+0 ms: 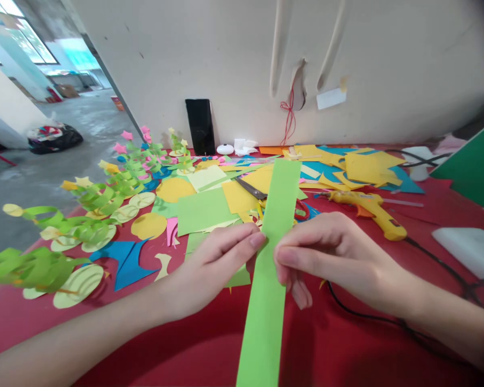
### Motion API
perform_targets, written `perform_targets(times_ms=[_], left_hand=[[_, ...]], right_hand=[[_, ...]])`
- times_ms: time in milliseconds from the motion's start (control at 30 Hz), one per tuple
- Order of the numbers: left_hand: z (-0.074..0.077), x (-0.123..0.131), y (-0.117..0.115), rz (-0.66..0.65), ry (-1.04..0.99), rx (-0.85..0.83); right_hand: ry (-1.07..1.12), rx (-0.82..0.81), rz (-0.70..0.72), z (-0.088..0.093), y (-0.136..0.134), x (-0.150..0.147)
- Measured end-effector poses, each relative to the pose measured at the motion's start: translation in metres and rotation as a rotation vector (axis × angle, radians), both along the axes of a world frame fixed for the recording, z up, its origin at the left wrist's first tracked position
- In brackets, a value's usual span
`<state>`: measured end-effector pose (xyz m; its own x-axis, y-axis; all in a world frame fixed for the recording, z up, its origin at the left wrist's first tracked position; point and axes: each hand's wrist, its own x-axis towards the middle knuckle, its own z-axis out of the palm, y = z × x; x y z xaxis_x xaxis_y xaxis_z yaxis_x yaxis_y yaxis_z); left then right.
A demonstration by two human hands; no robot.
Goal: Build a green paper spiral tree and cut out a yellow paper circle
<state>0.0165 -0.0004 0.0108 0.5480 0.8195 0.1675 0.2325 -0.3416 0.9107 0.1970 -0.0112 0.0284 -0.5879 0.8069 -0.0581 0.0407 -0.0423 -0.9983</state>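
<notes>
Green paper strip (266,306) is held above the red tabletop (185,355), left of the yellow glue gun (377,210), its long edges pinched by the left hand (213,263) and right hand (339,263), set apart across its width; tabletop is left exposed nearer than the glue gun.

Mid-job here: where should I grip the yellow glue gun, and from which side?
Probably by the handle, from the near right: the yellow glue gun lies with its handle slanting that way and its nozzle pointing left, away from that approach. Mind the black cord at the handle's end.
</notes>
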Motion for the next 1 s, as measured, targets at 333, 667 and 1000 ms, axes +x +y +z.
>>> perform_targets(times_ms=[333, 667, 1000], left_hand=[[-0.003, -0.004, -0.003, -0.084, -0.010, -0.001], [0.005, -0.003, -0.002, -0.075, 0.142, 0.118], [-0.005, -0.007, -0.005, 0.049, 0.043, 0.092]], right_hand=[[0.002, 0.125, -0.017, 0.000, 0.000, 0.004], [-0.054, 0.118, 0.046, 0.002, 0.002, 0.001], [-0.015, 0.113, 0.073, -0.002, -0.002, 0.002]])
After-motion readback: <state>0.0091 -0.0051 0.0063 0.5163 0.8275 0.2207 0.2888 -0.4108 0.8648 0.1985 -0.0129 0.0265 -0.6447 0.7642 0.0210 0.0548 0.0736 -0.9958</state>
